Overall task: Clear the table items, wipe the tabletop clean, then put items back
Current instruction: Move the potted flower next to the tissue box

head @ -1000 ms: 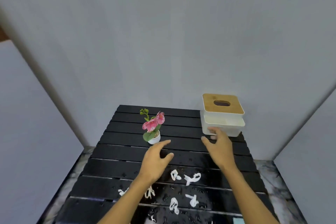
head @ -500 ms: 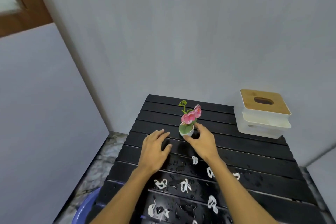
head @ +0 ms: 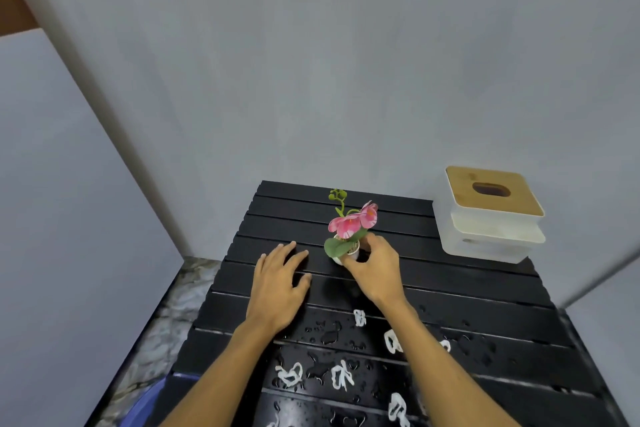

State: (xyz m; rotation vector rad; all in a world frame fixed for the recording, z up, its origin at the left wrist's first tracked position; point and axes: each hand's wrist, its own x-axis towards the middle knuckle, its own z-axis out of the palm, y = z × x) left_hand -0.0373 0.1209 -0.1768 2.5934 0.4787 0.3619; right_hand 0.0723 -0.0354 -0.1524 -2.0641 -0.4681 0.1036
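Note:
A small pink orchid in a white pot [head: 348, 236] stands near the middle of the black slatted table [head: 450, 291]. My right hand [head: 375, 269] wraps its thumb and fingers around the pot. My left hand [head: 280, 282] lies flat on the slats just left of the pot, fingers spread, holding nothing. A white tissue box with a wooden lid [head: 490, 215] sits at the table's far right corner. Water drops and white foam squiggles [head: 341, 376] cover the near slats.
Grey walls close in behind and on both sides of the table. A marble-patterned floor [head: 166, 315] shows at the left, with the rim of a blue basin [head: 145, 399] at the lower left beside the table.
My right hand left the tissue box, moved left to the orchid pot and closed around it. My left hand settled flat on the table. The view swung left.

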